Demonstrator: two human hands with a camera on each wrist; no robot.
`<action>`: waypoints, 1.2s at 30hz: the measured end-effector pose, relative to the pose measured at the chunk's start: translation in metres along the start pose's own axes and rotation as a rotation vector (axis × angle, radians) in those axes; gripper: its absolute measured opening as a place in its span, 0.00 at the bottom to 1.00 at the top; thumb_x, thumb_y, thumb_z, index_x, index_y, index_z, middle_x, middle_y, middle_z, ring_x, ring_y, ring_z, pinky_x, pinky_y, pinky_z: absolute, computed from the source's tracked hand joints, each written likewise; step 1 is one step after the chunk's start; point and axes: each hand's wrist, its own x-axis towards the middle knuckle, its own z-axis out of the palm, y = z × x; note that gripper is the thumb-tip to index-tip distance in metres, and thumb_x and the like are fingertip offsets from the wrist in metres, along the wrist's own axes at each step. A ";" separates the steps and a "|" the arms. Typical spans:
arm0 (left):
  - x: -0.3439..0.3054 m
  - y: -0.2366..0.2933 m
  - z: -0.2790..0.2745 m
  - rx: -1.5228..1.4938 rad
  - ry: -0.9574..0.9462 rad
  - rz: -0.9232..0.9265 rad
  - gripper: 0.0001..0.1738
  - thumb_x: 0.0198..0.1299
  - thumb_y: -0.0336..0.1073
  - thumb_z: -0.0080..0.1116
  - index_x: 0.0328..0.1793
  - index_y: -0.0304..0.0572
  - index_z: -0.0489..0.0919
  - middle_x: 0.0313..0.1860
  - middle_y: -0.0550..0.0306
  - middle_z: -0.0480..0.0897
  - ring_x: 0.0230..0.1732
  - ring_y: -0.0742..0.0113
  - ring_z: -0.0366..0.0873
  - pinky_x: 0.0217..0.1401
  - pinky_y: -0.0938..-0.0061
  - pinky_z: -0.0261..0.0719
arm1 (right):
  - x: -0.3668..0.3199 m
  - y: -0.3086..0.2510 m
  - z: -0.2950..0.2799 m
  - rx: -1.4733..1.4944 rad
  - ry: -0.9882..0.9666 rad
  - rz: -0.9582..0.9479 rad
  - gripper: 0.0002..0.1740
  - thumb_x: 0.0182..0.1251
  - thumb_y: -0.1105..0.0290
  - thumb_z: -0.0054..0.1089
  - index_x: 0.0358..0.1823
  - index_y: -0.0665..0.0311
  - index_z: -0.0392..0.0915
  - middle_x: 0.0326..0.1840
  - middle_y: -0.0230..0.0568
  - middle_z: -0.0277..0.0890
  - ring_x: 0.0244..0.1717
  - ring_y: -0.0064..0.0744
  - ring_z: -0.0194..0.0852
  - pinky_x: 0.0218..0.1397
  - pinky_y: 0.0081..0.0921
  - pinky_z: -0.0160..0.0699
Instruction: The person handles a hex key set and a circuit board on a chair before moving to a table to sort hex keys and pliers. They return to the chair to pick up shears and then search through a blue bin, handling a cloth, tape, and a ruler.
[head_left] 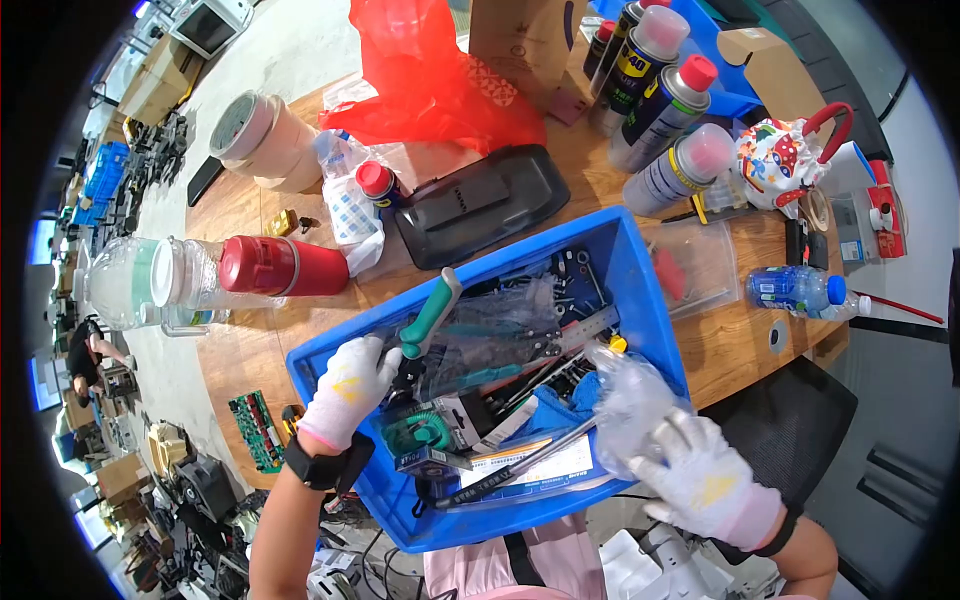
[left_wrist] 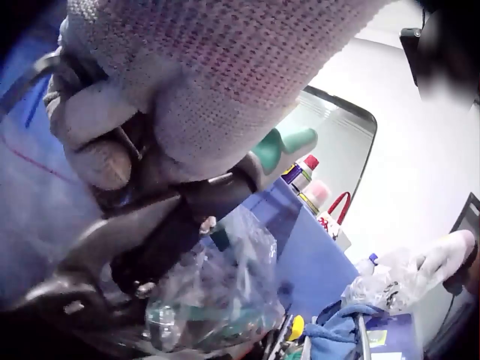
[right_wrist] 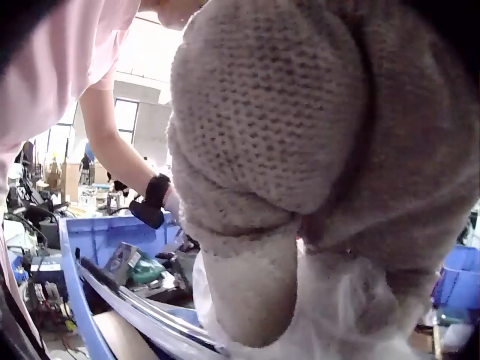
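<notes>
My gloved left hand (head_left: 346,392) is over the left side of a blue bin (head_left: 650,290), fingers curled around the dark lower part of a tool with a green and grey handle (head_left: 432,314). The handle points up and away; in the left wrist view its dark metal head (left_wrist: 64,289) shows below the glove, too covered to tell its kind. At the bin's right side, my gloved right hand (head_left: 705,480) grips a crumpled clear plastic bag (head_left: 628,400). Inside the bin lie a blue cloth (head_left: 562,408), a black-gripped metal rod (head_left: 490,483), boxed green items (head_left: 425,432) and bagged tools.
Behind the bin sit a black case (head_left: 480,205), a red flask (head_left: 285,266), a red plastic bag (head_left: 430,90) and several spray cans (head_left: 660,110). A water bottle (head_left: 795,288) lies on the right; a green circuit board (head_left: 258,432) is left of the bin.
</notes>
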 end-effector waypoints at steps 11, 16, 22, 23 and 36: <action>-0.052 0.007 -0.035 -0.174 0.144 -0.140 0.14 0.57 0.31 0.52 0.50 0.37 0.73 0.40 0.44 0.79 0.42 0.45 0.77 0.44 0.60 0.74 | 0.085 0.012 0.030 -0.232 0.012 -0.311 0.13 0.56 0.66 0.47 0.43 0.55 0.74 0.48 0.49 0.71 0.48 0.49 0.71 0.44 0.37 0.74; -0.078 0.021 -0.052 -0.319 0.144 -0.200 0.08 0.57 0.31 0.54 0.41 0.35 0.75 0.28 0.48 0.78 0.28 0.64 0.78 0.33 0.75 0.74 | 0.119 0.021 0.010 -0.159 0.435 -0.509 0.14 0.55 0.69 0.47 0.44 0.61 0.72 0.49 0.49 0.73 0.47 0.44 0.74 0.45 0.35 0.75; -0.093 0.059 -0.041 -0.413 0.071 -0.076 0.07 0.51 0.30 0.59 0.36 0.38 0.76 0.30 0.50 0.77 0.31 0.56 0.77 0.35 0.70 0.74 | 0.142 0.035 -0.017 -0.130 0.071 -0.406 0.10 0.53 0.70 0.51 0.38 0.54 0.75 0.38 0.40 0.76 0.38 0.43 0.77 0.39 0.36 0.76; -0.093 0.064 -0.038 -0.383 0.095 -0.008 0.06 0.51 0.29 0.58 0.35 0.37 0.76 0.28 0.51 0.76 0.28 0.59 0.75 0.32 0.71 0.73 | 0.146 0.036 -0.019 -0.123 0.095 -0.387 0.11 0.51 0.72 0.52 0.37 0.52 0.76 0.31 0.39 0.77 0.36 0.43 0.77 0.37 0.37 0.76; -0.078 0.080 0.016 -0.126 -0.076 0.364 0.07 0.52 0.31 0.55 0.37 0.39 0.74 0.45 0.50 0.78 0.38 0.48 0.75 0.38 0.61 0.76 | 0.168 0.057 -0.062 0.433 0.055 -0.250 0.23 0.51 0.79 0.57 0.52 0.65 0.73 0.45 0.45 0.78 0.48 0.37 0.76 0.54 0.26 0.70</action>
